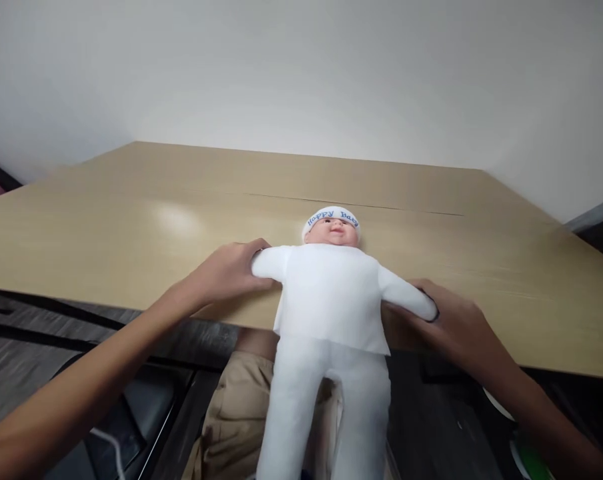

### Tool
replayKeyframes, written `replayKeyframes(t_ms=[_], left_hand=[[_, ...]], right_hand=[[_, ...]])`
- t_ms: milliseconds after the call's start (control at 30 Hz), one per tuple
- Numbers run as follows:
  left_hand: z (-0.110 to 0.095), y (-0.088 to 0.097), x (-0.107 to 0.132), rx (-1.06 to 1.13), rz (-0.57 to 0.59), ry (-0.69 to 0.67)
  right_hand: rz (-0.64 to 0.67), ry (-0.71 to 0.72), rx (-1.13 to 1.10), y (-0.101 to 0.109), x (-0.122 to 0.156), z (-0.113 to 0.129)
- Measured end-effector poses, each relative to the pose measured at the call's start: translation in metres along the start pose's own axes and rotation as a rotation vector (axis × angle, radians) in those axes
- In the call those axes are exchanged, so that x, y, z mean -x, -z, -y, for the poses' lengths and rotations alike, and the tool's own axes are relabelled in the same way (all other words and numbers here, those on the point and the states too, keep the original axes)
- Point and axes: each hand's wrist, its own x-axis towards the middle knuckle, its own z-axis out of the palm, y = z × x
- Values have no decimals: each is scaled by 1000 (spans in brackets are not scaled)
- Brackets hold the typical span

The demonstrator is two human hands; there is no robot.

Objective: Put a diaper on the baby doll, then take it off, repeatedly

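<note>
1. Doll [331, 293] in a white soft suit lies face up at the near edge of the table [131, 227]; its head and trunk rest on the wooden top, while its legs hang off the edge toward the person's lap.
2. Cap [331, 217] on the doll's head is white with blue lettering, and the head points away from the person, toward the wall [301, 67].
3. Left hand [229, 270] is closed around the end of the doll's arm on that side, fingers curled over the white sleeve, pressing it to the table.
4. Right hand [454, 320] wraps the end of the doll's other arm, thumb and fingers around the sleeve tip, at the table edge.
5. Both doll arms are spread outward from the trunk, one in each hand.
6. Tan trousers [236, 407] of the person show below the table edge, behind the doll's legs.
7. Dark floor [41, 333] lies below, left and right of the lap.
</note>
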Motion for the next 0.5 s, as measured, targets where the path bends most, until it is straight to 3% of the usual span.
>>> replayKeyframes(t_ms=[133, 233, 500], left_hand=[[20, 3, -7, -90, -58, 26], [39, 0, -15, -105, -95, 42], [85, -17, -82, -74, -230, 26]], right_hand=[[-44, -60, 0, -7, 2, -13], [-52, -67, 13, -10, -14, -20], [-72, 54, 84, -26, -110, -33]])
